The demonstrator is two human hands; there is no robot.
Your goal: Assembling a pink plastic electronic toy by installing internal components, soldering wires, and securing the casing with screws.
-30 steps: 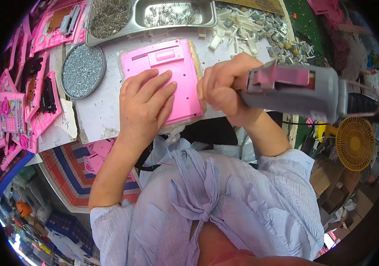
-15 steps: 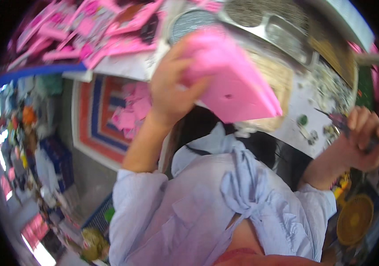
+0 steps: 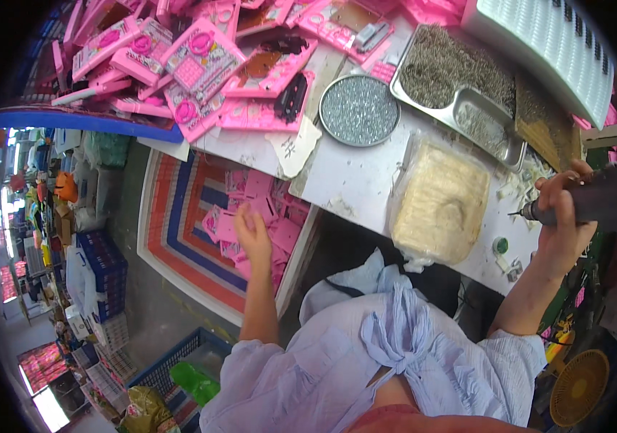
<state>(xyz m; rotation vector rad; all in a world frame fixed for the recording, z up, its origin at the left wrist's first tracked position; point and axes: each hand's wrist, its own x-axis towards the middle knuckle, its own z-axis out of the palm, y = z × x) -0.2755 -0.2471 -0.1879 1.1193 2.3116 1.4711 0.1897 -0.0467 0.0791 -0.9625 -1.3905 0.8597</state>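
Note:
My left hand (image 3: 253, 234) hangs over a striped-lined bin (image 3: 171, 234), its fingers apart and nothing in them. Below and around it, many flat pink plastic cases (image 3: 288, 234) lie heaped in the bin. My right hand (image 3: 567, 213) is raised at the right of the table, wrapped around a dark electric screwdriver (image 3: 601, 202) whose thin bit points left. Nearest the bit are a small green roll (image 3: 500, 246) and small loose pieces on the white tabletop (image 3: 341, 184).
Pink toy units (image 3: 200, 61) are piled at the far left behind a blue edge (image 3: 92, 120). A round tin (image 3: 360, 108) and a metal tray (image 3: 460, 79) hold small metal parts. A plastic-wrapped yellowish block (image 3: 442, 202) lies in front. A blue basket (image 3: 171, 361) stands lower left.
A pink case was in my left hand over the table; the hand has moved down and left to the bin and let it go. The right hand has raised the screwdriver a little.

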